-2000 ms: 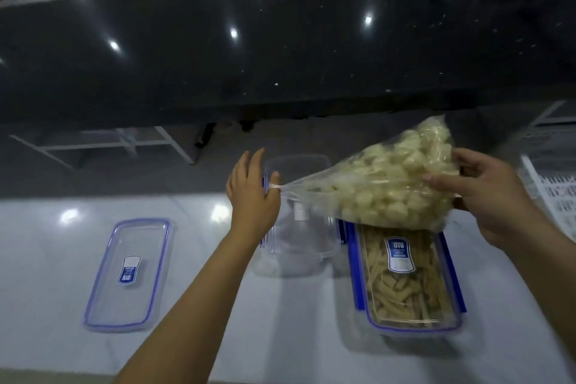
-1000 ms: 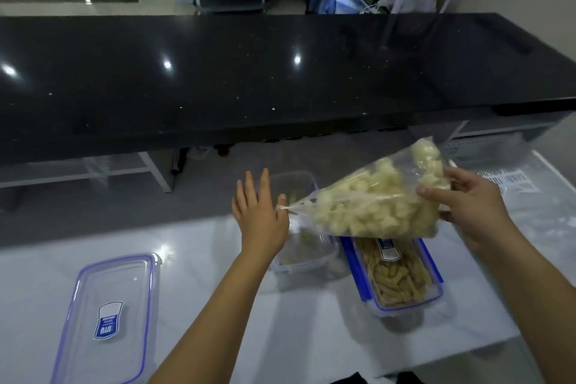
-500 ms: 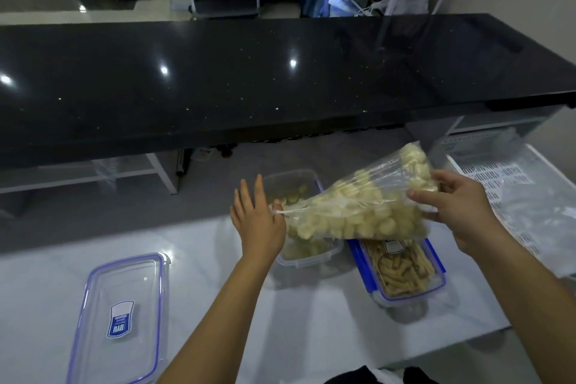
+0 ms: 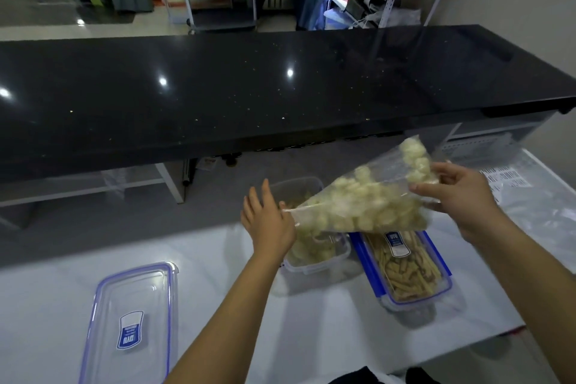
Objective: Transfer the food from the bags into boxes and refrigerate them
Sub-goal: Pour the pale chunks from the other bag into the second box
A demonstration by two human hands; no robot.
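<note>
Head-height view, downward over counter (image 4: pixel 311 305)

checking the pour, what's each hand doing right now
Left hand: pinching the low corner of the bag.
Right hand: gripping the bag's raised end.

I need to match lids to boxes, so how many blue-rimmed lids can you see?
2. One loose lid lies on the white counter, near left. One is clipped on the box of fried sticks, right. The open box between them has none; others may be out of view.
</note>
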